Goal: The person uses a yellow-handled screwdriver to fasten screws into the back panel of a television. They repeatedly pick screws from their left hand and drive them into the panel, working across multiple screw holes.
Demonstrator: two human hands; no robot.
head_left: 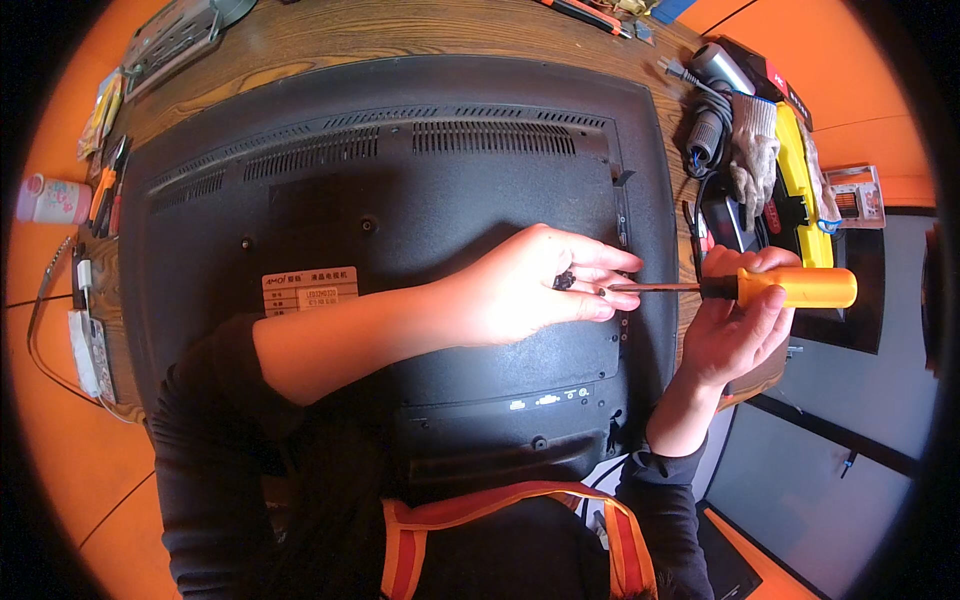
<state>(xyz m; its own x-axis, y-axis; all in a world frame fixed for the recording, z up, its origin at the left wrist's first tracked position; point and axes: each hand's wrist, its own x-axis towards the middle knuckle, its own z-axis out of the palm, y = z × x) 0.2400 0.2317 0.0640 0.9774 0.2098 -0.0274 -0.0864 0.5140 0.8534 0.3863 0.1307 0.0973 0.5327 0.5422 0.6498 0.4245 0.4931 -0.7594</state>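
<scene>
A black flat-panel television [450,220] lies with its back facing up on a wooden table. Over its right part my left hand [530,285] is cupped, several small black screws [564,281] gathered in it. My right hand [735,330] grips the orange handle of a screwdriver [800,287] from the right. Its metal shaft points left, and the tip reaches the fingers of my left hand. A small dark piece shows at that tip, too small to tell for sure. Part of the pale label [310,288] is covered by my left forearm.
On the table's right side lie a grey work glove [754,150], a coiled black cable with a plug [708,125] and a yellow case [792,170]. Tools with orange handles [102,195] lie along the left edge, near a pink-and-white container [55,200]. A metal bracket [175,40] sits at the far left.
</scene>
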